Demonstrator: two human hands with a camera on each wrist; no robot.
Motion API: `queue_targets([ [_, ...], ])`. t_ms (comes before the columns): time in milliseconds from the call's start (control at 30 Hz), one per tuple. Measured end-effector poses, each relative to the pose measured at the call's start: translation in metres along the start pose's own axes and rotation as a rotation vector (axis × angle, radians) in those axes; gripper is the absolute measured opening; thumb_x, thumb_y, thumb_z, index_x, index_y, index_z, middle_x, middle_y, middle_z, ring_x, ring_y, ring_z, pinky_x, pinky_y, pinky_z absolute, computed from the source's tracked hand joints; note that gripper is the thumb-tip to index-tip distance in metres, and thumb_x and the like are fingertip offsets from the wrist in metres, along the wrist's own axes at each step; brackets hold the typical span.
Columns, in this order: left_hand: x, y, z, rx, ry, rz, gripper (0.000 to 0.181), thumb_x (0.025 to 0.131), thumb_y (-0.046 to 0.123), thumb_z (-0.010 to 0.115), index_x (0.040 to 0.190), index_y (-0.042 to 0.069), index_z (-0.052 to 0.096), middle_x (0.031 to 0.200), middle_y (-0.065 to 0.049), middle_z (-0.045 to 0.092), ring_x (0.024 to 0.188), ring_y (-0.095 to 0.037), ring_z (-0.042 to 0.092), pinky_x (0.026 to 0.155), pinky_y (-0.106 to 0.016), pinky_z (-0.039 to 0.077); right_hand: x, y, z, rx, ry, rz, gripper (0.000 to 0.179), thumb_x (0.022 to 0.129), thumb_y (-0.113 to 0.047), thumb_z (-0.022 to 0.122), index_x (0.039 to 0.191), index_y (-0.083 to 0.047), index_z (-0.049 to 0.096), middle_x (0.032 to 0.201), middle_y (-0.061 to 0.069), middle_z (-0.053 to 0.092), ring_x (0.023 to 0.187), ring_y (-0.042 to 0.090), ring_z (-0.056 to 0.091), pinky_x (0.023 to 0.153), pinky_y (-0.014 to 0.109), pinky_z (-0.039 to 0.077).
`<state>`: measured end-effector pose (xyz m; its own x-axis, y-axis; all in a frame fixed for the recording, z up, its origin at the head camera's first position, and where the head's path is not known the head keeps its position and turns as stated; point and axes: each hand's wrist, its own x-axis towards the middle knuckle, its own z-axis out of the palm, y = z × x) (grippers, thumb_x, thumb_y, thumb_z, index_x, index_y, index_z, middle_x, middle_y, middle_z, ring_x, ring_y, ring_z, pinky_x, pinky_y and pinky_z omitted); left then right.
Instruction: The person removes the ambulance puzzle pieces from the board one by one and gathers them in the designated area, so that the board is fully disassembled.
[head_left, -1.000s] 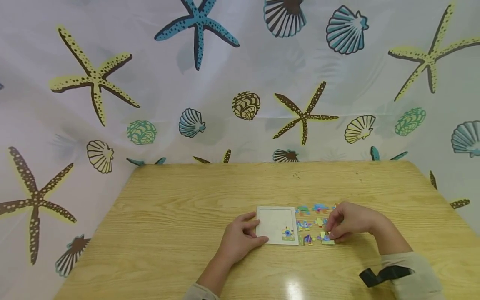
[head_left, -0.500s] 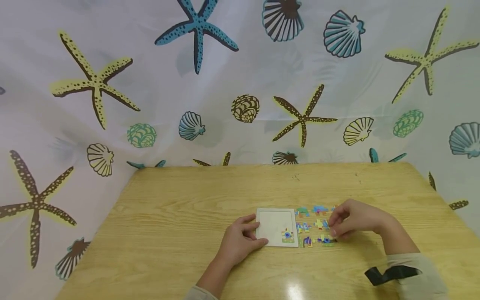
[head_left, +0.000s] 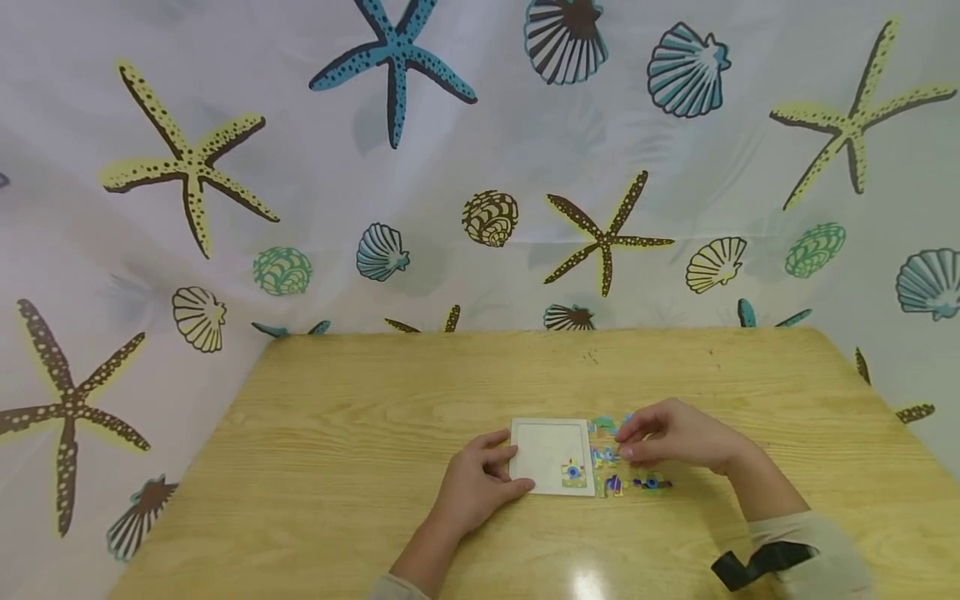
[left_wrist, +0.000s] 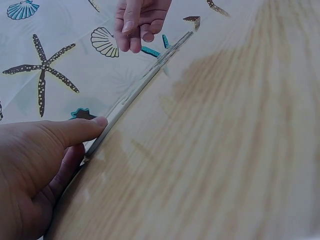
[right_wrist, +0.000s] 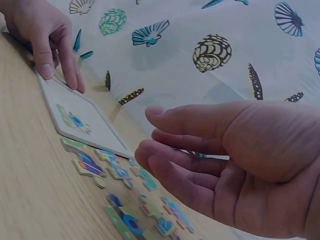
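A shallow white puzzle tray point(head_left: 540, 446) lies on the wooden table, with one fitted jigsaw piece point(head_left: 573, 473) showing a blue disc in its near right corner. My left hand point(head_left: 480, 483) holds the tray at its left side, thumb on the near corner and fingers along the edge. Over the loose pieces right of the tray hovers my right hand point(head_left: 682, 437); the right wrist view shows its thumb and fingers apart with nothing between them. Below it lie a purple piece point(right_wrist: 89, 165) and a blue-disc piece point(right_wrist: 131, 224). The right hand hides some pieces in the head view.
A green-and-orange piece point(head_left: 603, 426) and a blue piece point(head_left: 605, 456) lie close against the tray's right edge. Behind the table point(head_left: 375, 375) hangs a white curtain point(head_left: 450, 275) printed with starfish and shells. A black strap point(head_left: 765, 565) circles the right sleeve.
My right hand has let go of the blue-disc piece at the right, which lies flat, and has moved left over the other pieces. The left hand stays on the tray.
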<state>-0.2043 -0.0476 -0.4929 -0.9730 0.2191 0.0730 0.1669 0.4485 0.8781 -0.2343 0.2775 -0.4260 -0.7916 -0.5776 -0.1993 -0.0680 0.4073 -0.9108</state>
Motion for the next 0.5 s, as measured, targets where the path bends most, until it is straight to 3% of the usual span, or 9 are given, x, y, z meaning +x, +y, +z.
queue_targets([
  [300, -0.001, -0.001, -0.001, -0.005, -0.003, -0.004, 0.058, 0.076, 0.02, 0.088, 0.125, -0.003, 0.066, 0.147, -0.012, 0.052, 0.08, -0.009, 0.057, 0.07, -0.016, 0.052, 0.017, -0.008, 0.035, 0.038, 0.023, -0.026, 0.041, 0.096, -0.018, 0.067, 0.127, 0.008, 0.06, 0.121, 0.025, 0.067, 0.104, 0.022, 0.07, 0.086, 0.034, 0.059],
  [500, -0.001, 0.0, -0.002, 0.001, -0.01, -0.001, 0.059, 0.077, 0.023, 0.088, 0.125, -0.003, 0.066, 0.147, -0.012, 0.053, 0.08, -0.009, 0.057, 0.071, -0.017, 0.052, 0.021, -0.013, 0.048, -0.045, 0.022, -0.056, 0.039, 0.097, -0.018, 0.066, 0.129, 0.003, 0.06, 0.125, 0.021, 0.065, 0.108, 0.025, 0.068, 0.086, 0.029, 0.057],
])
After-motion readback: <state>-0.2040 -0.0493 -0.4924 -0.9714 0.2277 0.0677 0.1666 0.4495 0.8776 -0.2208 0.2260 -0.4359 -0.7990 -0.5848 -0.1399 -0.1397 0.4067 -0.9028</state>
